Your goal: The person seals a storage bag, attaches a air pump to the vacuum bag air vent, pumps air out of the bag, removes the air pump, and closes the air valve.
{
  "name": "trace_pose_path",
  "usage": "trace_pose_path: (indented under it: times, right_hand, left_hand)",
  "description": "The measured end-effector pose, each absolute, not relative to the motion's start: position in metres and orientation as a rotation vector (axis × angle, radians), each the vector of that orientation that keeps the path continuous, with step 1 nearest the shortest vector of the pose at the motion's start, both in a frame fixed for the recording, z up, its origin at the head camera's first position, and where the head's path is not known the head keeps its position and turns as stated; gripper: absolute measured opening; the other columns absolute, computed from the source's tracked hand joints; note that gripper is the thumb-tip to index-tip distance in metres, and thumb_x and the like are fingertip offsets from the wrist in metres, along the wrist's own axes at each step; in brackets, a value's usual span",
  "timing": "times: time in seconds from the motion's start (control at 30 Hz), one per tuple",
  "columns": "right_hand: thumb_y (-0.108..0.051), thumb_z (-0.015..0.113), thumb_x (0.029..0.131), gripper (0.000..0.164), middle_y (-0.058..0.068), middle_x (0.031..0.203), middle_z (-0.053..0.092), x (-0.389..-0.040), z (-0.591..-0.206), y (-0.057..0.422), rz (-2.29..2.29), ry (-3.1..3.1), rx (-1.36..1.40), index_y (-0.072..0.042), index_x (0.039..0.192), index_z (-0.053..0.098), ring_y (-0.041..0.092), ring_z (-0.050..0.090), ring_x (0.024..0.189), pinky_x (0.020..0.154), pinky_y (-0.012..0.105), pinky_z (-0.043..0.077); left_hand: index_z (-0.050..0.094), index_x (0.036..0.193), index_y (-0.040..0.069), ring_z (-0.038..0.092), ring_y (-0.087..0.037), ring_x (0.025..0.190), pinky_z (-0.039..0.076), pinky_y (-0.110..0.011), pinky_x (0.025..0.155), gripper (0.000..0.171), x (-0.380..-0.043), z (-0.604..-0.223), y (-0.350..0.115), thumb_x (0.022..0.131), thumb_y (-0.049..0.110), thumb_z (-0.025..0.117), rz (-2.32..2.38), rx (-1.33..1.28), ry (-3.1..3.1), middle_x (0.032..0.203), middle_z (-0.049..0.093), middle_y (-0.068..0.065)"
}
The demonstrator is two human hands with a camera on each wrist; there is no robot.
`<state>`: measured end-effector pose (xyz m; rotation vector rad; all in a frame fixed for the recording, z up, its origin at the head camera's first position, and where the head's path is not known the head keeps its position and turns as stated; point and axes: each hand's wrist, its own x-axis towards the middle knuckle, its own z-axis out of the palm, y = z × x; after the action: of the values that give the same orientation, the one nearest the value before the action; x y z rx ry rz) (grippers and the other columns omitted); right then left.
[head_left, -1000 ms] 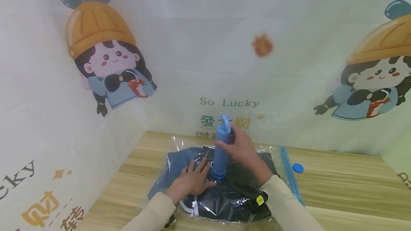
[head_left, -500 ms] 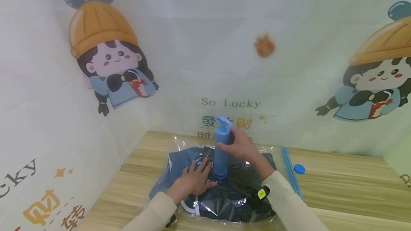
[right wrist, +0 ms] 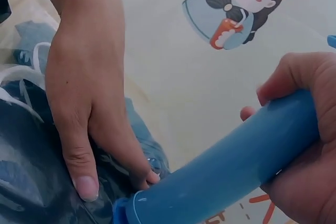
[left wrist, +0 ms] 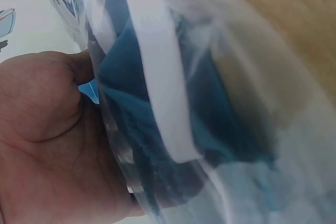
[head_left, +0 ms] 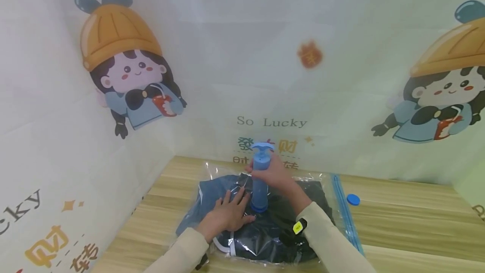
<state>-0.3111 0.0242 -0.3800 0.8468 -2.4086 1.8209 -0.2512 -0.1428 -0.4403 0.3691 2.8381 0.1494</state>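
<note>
A blue hand pump [head_left: 259, 188] stands upright on a clear plastic vacuum bag [head_left: 273, 239] with dark and blue clothing inside. My right hand [head_left: 275, 174] grips the upper part of the pump's barrel, below its T-shaped handle [head_left: 262, 146]. In the right wrist view the thumb and fingers curl round the barrel. Beside the pump's base my left hand [head_left: 227, 216] rests on the bag with its fingers spread. The left wrist view shows the palm against the plastic, with white trim on the cloth [left wrist: 157, 72] behind it; most of the fingers are hidden there.
A round blue cap [head_left: 353, 199] lies on the wooden table [head_left: 409, 222], right of the bag's blue zip edge [head_left: 346, 210]. Behind and to the left hangs a pale printed backdrop [head_left: 212, 75] with cartoon figures.
The pump's handle has turned from edge-on to broadside. My right hand has shifted from near the handle to a fuller grip round the barrel. My left hand stays in place.
</note>
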Motion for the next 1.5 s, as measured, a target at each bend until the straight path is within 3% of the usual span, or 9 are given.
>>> trace_pose_path:
  times: [0.23, 0.4, 0.53, 0.9, 1.07, 1.27, 1.5]
  right_hand:
    - [-0.014, 0.082, 0.086, 0.025, 0.010, 0.104, 0.069, -0.310, -0.386, 0.026, 1.815, -2.385, 0.819, -0.010, 0.104, 0.065, 0.027, 0.063, 0.108, 0.096, 0.053, 0.045]
    - [-0.029, 0.084, 0.087, 0.060, 0.008, 0.126, 0.061, -0.304, -0.385, 0.027, 1.680, -2.425, 0.690, -0.007, 0.135, 0.055, 0.031, 0.057, 0.122, 0.099, 0.057, 0.045]
    - [-0.036, 0.084, 0.085, 0.073, 0.013, 0.134, 0.055, -0.297, -0.377, 0.024, 1.528, -2.365, 0.611, -0.005, 0.143, 0.051, 0.029, 0.055, 0.120, 0.096, 0.054, 0.049]
    - [-0.028, 0.091, 0.079, 0.065, 0.011, 0.113, 0.058, -0.289, -0.375, 0.021, 1.377, -2.195, 0.482, -0.002, 0.124, 0.052, 0.026, 0.058, 0.095, 0.078, 0.041, 0.052]
    - [-0.025, 0.089, 0.082, 0.058, 0.011, 0.111, 0.062, -0.288, -0.373, 0.023, 1.353, -2.202, 0.558, 0.000, 0.121, 0.054, 0.026, 0.064, 0.096, 0.079, 0.046, 0.056]
    - [-0.019, 0.083, 0.087, 0.045, 0.006, 0.115, 0.065, -0.292, -0.371, 0.031, 1.469, -2.257, 0.703, -0.005, 0.123, 0.059, 0.025, 0.068, 0.100, 0.082, 0.045, 0.058]
    - [-0.007, 0.079, 0.089, 0.046, 0.012, 0.125, 0.065, -0.295, -0.366, 0.041, 1.545, -2.288, 0.818, -0.002, 0.130, 0.059, 0.029, 0.065, 0.111, 0.090, 0.047, 0.055]
  left_hand:
    - [0.031, 0.161, 0.014, 0.013, -0.047, 0.149, 0.021, -0.064, 0.114, 0.074, -0.255, -0.450, -0.144, 0.103, 0.056, 0.050, 0.171, 0.382, 2.849, 0.168, 0.015, -0.009]
    - [0.033, 0.160, 0.014, 0.015, -0.047, 0.148, 0.023, -0.063, 0.114, 0.074, -0.250, -0.439, -0.143, 0.102, 0.056, 0.051, 0.167, 0.374, 2.844, 0.168, 0.016, -0.009]
    - [0.031, 0.161, 0.015, 0.013, -0.046, 0.149, 0.021, -0.063, 0.115, 0.074, -0.251, -0.441, -0.144, 0.102, 0.056, 0.050, 0.153, 0.370, 2.839, 0.168, 0.015, -0.008]
    - [0.031, 0.161, 0.015, 0.014, -0.045, 0.149, 0.023, -0.063, 0.114, 0.074, -0.248, -0.437, -0.143, 0.102, 0.057, 0.049, 0.121, 0.365, 2.833, 0.168, 0.015, -0.009]
    - [0.033, 0.160, 0.015, 0.017, -0.045, 0.149, 0.025, -0.063, 0.113, 0.074, -0.247, -0.435, -0.144, 0.102, 0.057, 0.050, 0.105, 0.376, 2.860, 0.168, 0.017, -0.009]
    - [0.033, 0.160, 0.015, 0.017, -0.045, 0.149, 0.025, -0.062, 0.114, 0.074, -0.248, -0.437, -0.144, 0.102, 0.057, 0.050, 0.111, 0.380, 2.863, 0.168, 0.017, -0.009]
    - [0.032, 0.160, 0.015, 0.016, -0.044, 0.149, 0.024, -0.062, 0.114, 0.074, -0.248, -0.438, -0.143, 0.102, 0.057, 0.049, 0.115, 0.379, 2.856, 0.168, 0.017, -0.008]
